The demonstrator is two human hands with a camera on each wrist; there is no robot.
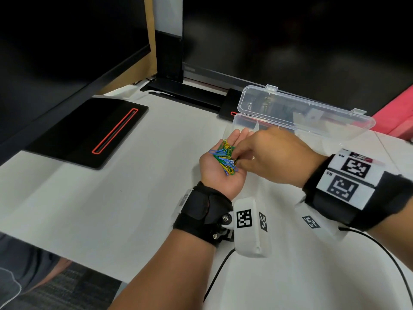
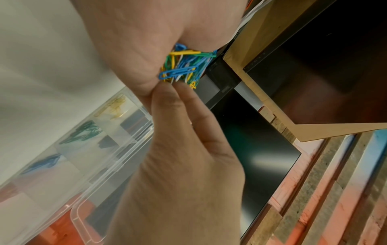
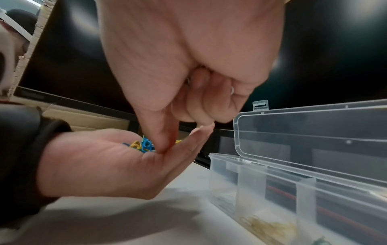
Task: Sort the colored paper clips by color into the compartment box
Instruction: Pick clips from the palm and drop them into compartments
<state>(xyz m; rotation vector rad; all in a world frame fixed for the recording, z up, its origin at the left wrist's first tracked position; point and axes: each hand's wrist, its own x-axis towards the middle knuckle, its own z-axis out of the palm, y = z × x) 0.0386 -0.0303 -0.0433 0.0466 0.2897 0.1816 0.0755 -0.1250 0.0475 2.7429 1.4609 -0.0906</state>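
Your left hand (image 1: 220, 173) lies palm up at the centre of the head view, above the white table (image 1: 125, 211). Its fingers are straight and relaxed, pointing toward the box. A heap of clips (image 1: 224, 158) in blue, green and yellow rests in the palm.

Your right hand (image 1: 271, 156) comes in from the right of the frame, back upward, over the heap. In the right wrist view the thumb (image 3: 161, 137) presses down at the edge of the clips (image 3: 144, 145), with the other fingers curled beneath the palm. In the left wrist view two fingertips (image 2: 165, 92) close narrowly on the lower end of the heap (image 2: 184, 66). Which single clip they grip cannot be told.

The box (image 1: 243, 120) stands open just beyond your fingertips, right of centre in the head view, with its clear lid (image 1: 308, 113) tilted back. In the left wrist view, at lower left, separate compartments hold yellow clips (image 2: 115, 106), green clips (image 2: 85, 131) and blue clips (image 2: 45, 163). In the right wrist view the yellow clips (image 3: 270, 226) lie in the second compartment from the near end.

A black pad (image 1: 87, 133) with a red-edged slot lies at the left of the head view, well apart from the hands.
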